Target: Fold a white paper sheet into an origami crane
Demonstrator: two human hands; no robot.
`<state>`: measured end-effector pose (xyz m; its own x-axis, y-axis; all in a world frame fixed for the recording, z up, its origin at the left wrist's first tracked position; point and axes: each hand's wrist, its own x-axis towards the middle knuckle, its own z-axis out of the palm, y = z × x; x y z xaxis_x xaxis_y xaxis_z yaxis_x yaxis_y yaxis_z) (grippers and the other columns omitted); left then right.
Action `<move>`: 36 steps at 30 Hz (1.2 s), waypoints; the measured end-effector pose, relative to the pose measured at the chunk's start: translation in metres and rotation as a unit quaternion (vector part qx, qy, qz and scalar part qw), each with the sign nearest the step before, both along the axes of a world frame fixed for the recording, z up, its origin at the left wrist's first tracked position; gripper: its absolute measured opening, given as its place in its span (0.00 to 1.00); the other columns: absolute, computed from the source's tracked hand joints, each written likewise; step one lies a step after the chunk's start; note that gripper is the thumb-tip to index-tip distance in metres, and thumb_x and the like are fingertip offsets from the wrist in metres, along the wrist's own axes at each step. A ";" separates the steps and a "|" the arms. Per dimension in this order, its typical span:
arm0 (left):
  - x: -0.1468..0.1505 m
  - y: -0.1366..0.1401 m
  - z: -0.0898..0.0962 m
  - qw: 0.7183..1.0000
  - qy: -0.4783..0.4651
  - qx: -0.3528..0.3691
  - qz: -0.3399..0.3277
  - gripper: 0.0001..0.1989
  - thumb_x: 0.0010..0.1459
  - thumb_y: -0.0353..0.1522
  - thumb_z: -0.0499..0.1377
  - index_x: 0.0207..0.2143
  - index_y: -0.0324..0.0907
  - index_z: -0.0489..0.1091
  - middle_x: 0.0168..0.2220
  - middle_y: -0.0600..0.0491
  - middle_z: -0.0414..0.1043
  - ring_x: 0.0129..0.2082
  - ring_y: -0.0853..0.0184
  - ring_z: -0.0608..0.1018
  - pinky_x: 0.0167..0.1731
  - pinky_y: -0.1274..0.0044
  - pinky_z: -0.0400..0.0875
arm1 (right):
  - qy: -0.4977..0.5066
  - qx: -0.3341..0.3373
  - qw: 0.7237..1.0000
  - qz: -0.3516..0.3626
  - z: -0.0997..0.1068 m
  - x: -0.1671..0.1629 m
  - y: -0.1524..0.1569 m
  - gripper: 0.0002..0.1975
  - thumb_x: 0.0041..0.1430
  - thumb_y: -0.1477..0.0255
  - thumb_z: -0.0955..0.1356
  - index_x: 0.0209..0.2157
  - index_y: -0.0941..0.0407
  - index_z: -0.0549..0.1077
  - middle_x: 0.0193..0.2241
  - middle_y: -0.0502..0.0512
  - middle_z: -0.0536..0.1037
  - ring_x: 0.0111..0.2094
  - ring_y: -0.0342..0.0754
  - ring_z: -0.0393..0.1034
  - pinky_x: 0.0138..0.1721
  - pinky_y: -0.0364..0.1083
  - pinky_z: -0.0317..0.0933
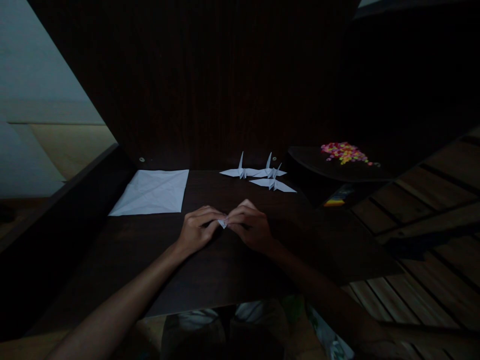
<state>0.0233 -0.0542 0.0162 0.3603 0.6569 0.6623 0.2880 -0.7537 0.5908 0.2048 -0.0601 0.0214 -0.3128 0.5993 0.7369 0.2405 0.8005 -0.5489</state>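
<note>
Between my two hands, low over the dark desk (210,285), is a small piece of folded white paper (222,223), mostly covered by fingers. My left hand (198,227) pinches it from the left with fingers closed. From the other side my right hand (251,225) grips it, fingers bent and pressed together. Just beyond the hands stand three white paper cranes: one at the left (241,172), one behind at the right (269,172) and one nearer (273,184). A flat, creased sheet of white paper (153,192) lies to the left.
A small dark corner shelf (318,167) at the right bears a pile of colourful little pieces (345,152). Below it sits something with a yellow edge (334,202). A dark panel (202,80) rises behind the desk, and a raised side board (63,195) bounds the left.
</note>
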 end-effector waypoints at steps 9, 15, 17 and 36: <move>0.000 0.000 0.001 1.000 0.013 -0.007 0.022 0.08 0.57 0.29 0.57 0.31 0.41 0.76 0.29 0.50 0.77 0.29 0.68 0.77 0.34 0.75 0.72 | 0.003 -0.032 0.999 -0.007 -0.003 0.000 0.001 0.09 0.50 0.69 0.73 0.35 0.52 0.76 0.30 0.53 0.77 0.28 0.45 0.67 0.31 0.47 0.62; 0.002 0.000 -0.001 1.000 0.009 -0.006 0.009 0.08 0.57 0.29 0.57 0.30 0.41 0.76 0.27 0.50 0.76 0.28 0.67 0.76 0.33 0.75 0.71 | -0.001 -0.013 1.000 -0.021 0.000 -0.001 0.000 0.05 0.52 0.70 0.72 0.34 0.51 0.77 0.26 0.51 0.77 0.27 0.44 0.66 0.31 0.47 0.62; 0.002 0.000 0.000 1.000 0.013 -0.012 0.005 0.08 0.57 0.29 0.57 0.29 0.40 0.76 0.26 0.50 0.75 0.27 0.67 0.75 0.33 0.75 0.70 | 0.005 0.002 1.000 -0.016 0.001 -0.002 0.000 0.02 0.53 0.71 0.71 0.32 0.51 0.77 0.26 0.51 0.76 0.27 0.44 0.67 0.31 0.47 0.62; 0.003 -0.001 -0.002 1.000 0.022 -0.008 -0.003 0.06 0.57 0.28 0.57 0.28 0.39 0.72 0.24 0.53 0.71 0.25 0.71 0.73 0.29 0.79 0.67 | 0.020 0.049 0.999 -0.011 0.000 -0.004 -0.002 0.02 0.55 0.72 0.70 0.30 0.55 0.75 0.25 0.52 0.77 0.27 0.43 0.69 0.32 0.46 0.62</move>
